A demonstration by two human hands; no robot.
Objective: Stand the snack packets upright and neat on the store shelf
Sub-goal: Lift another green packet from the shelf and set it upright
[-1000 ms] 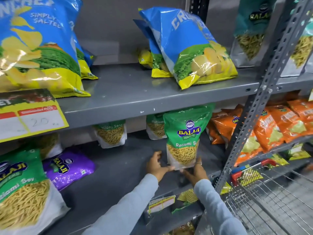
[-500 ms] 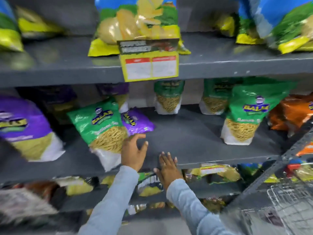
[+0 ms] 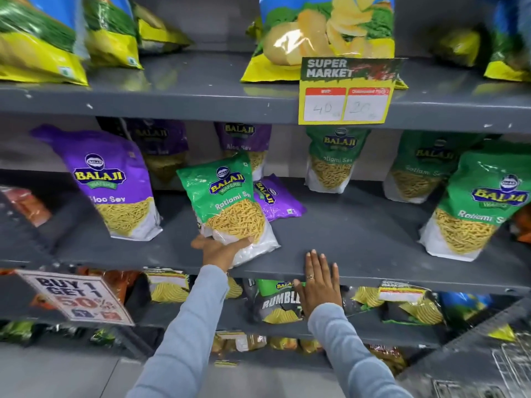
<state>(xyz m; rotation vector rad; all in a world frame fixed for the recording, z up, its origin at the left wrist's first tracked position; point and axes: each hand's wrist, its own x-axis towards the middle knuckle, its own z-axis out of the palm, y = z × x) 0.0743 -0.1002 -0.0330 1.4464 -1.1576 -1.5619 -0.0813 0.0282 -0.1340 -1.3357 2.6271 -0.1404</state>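
A green Ratlami Sev packet (image 3: 227, 196) leans tilted at the front of the middle grey shelf (image 3: 359, 234). My left hand (image 3: 221, 249) grips it at its bottom edge. My right hand (image 3: 320, 282) lies flat and open on the shelf's front lip, holding nothing. Behind the green packet a purple packet (image 3: 280, 201) lies flat. A purple Aloo Sev packet (image 3: 115, 185) stands upright to the left. Another green packet (image 3: 474, 208) stands upright at the right, with two more green ones (image 3: 333, 159) at the back.
Large blue and yellow chip bags (image 3: 324, 35) fill the upper shelf, with a price card (image 3: 344, 93) hanging from its edge. A lower shelf holds dark packets (image 3: 280, 303). A "Buy 1 Get 1" sign (image 3: 77, 297) hangs at lower left. A cart corner (image 3: 505, 366) shows at bottom right.
The view swung left along the shelf. My hands left the green packet now standing at the right. My left hand has closed on the tilted green packet; my right rests on the shelf lip.
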